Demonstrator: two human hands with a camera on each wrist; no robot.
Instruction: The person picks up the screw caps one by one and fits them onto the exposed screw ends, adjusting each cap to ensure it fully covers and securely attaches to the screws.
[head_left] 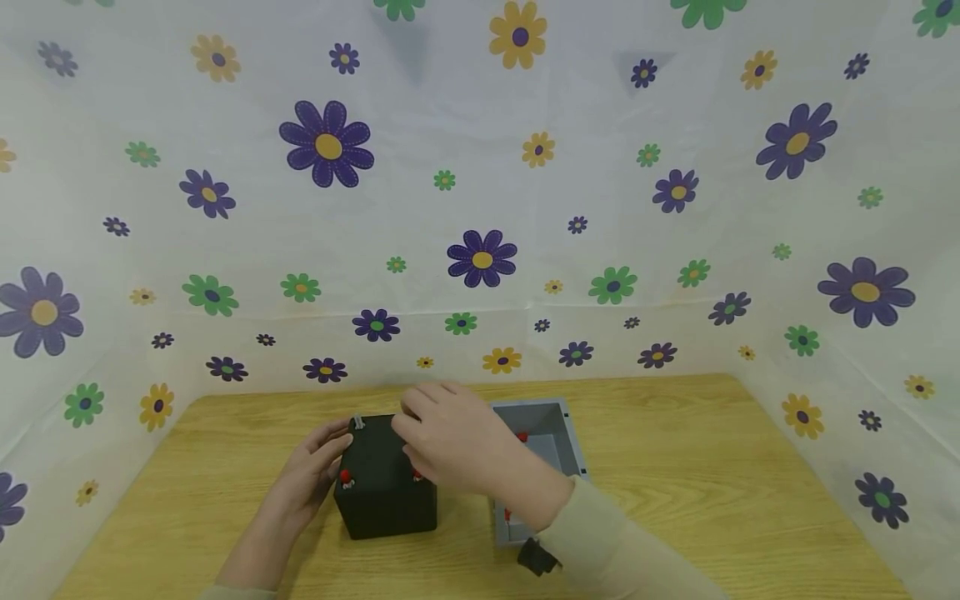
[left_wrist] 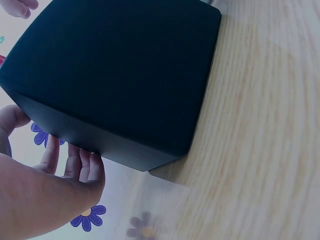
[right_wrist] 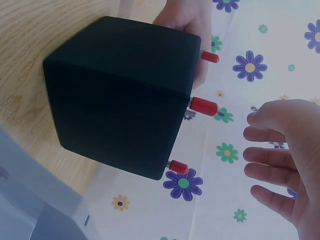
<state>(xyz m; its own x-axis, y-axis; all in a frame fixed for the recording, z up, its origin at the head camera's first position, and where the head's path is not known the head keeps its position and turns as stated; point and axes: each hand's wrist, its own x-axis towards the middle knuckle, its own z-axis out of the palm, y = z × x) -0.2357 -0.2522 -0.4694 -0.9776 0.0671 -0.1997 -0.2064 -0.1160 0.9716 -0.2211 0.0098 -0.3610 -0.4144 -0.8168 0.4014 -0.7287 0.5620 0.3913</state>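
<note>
A black box (head_left: pixel 386 510) stands on the wooden table, with red-capped metal posts (right_wrist: pixel 203 106) on its top face. A bare silver post (head_left: pixel 358 422) rises at its far left corner. My left hand (head_left: pixel 307 471) rests against the box's left side, and its fingers (left_wrist: pixel 85 162) touch that side in the left wrist view. Above the box's right part is my right hand (head_left: pixel 457 437), hiding some of the top in the head view. In the right wrist view, its fingers (right_wrist: pixel 270 171) are loosely bent, apart from the posts, with nothing between them.
A grey bin (head_left: pixel 573 442) stands right of the box, partly behind my right forearm, with small red pieces (head_left: pixel 522 437) inside. A black device (head_left: pixel 538 557) is at my right wrist. Flower-patterned cloth (head_left: pixel 480 200) encloses the table's (head_left: pixel 675 467) back and sides.
</note>
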